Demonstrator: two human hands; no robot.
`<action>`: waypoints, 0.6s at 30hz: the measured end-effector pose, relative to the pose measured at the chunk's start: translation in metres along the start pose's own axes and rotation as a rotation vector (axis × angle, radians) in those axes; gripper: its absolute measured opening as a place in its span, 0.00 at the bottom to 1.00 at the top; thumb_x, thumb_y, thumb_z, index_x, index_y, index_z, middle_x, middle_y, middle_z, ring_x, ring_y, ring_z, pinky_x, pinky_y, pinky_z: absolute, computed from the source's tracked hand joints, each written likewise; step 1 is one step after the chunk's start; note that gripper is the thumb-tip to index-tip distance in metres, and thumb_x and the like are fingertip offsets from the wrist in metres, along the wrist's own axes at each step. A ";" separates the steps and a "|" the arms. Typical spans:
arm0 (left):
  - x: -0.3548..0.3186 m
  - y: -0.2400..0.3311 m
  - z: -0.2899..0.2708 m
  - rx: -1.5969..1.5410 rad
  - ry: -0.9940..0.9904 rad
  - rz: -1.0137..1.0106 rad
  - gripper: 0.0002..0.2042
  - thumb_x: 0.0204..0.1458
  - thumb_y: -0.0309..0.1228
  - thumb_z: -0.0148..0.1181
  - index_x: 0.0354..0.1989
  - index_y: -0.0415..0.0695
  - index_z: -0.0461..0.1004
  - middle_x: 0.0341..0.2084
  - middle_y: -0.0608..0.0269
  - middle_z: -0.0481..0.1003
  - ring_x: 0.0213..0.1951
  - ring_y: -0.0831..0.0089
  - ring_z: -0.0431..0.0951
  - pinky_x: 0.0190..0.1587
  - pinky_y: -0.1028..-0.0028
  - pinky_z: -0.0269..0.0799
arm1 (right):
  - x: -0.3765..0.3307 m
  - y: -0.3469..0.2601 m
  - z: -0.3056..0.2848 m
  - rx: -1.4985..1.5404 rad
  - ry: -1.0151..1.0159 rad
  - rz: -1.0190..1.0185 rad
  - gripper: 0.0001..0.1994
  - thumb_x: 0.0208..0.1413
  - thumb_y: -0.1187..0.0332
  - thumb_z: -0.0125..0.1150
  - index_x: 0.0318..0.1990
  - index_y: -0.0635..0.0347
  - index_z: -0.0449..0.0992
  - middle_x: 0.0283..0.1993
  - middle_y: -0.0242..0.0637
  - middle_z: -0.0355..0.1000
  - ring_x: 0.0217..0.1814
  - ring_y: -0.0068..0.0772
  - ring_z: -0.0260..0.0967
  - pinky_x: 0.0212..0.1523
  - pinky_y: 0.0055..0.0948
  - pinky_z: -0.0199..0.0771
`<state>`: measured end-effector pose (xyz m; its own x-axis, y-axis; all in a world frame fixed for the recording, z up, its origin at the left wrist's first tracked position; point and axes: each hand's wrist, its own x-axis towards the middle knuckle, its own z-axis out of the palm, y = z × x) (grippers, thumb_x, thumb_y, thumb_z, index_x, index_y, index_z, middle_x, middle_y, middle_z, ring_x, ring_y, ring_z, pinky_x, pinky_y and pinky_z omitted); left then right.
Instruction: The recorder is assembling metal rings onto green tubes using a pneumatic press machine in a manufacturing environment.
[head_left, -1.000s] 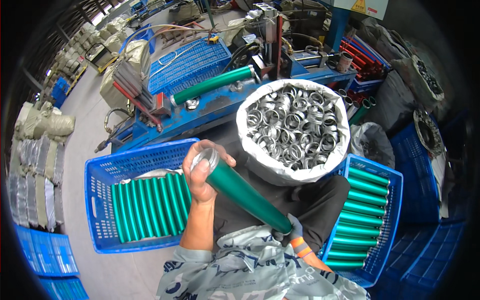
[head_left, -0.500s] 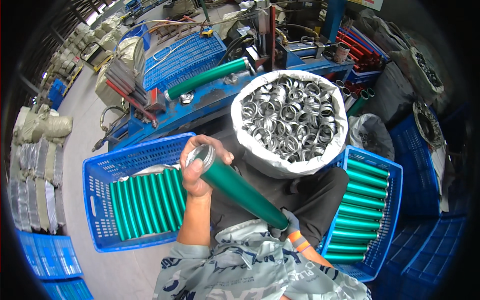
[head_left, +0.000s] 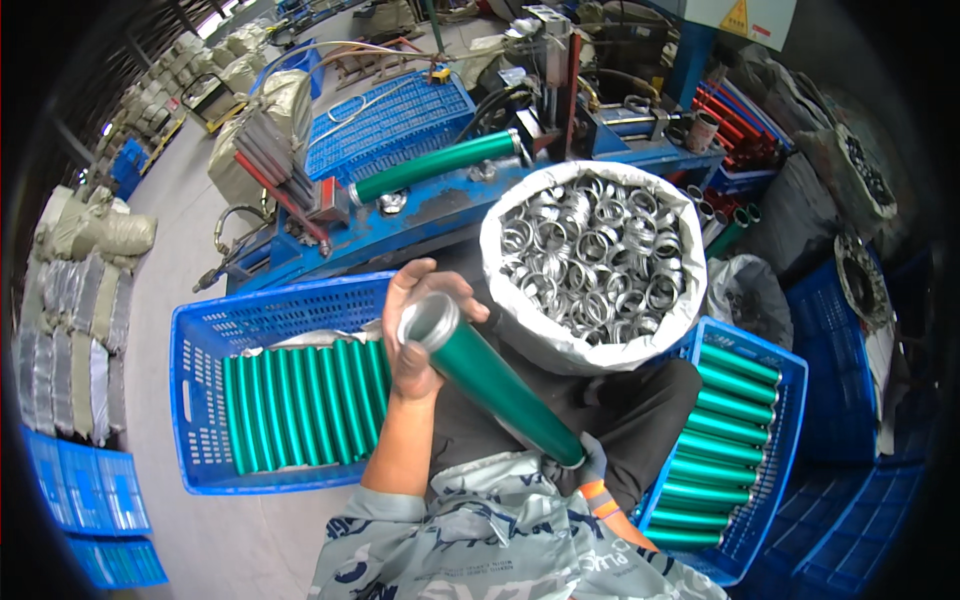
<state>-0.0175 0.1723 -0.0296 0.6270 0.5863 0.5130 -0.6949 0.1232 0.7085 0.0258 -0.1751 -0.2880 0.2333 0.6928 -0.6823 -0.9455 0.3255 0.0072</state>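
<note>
A green metal tube (head_left: 510,390) slants across my lap, a silver ring (head_left: 432,320) at its upper left end. My left hand (head_left: 408,325) is beside that end, fingers spread and thumb apart, the palm partly behind the ring; any contact is hard to see. My right hand (head_left: 592,460), in a grey glove with an orange cuff, is closed round the tube's lower end, its fingers partly hidden. Beyond my knees stands a white sack (head_left: 495,255) full of loose silver rings (head_left: 595,250).
To my left, a blue crate (head_left: 182,400) holds a row of green tubes (head_left: 300,405); another blue crate (head_left: 795,420) with green tubes is on my right. Ahead runs a blue machine bench (head_left: 440,205) with a green tube (head_left: 435,167) lying along it. Stacked crates (head_left: 95,490) stand far left.
My left hand has loosened from the ringed end: the thumb has come off the ring and the fingers have spread. My right hand stays on the lower end. The whole view has shifted slightly.
</note>
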 end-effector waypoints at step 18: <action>-0.007 0.017 0.002 0.023 0.034 -0.169 0.32 0.57 0.43 0.81 0.62 0.33 0.76 0.45 0.46 0.83 0.44 0.56 0.89 0.56 0.53 0.88 | 0.023 -0.007 -0.019 -0.218 -0.172 0.119 0.28 0.69 0.39 0.61 0.50 0.58 0.84 0.35 0.46 0.81 0.23 0.45 0.71 0.21 0.36 0.65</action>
<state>-0.0326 0.1685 -0.0205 0.7215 0.5856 0.3693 -0.5723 0.2042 0.7942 0.0330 -0.1736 -0.3174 0.1350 0.8229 -0.5519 -0.9907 0.1025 -0.0895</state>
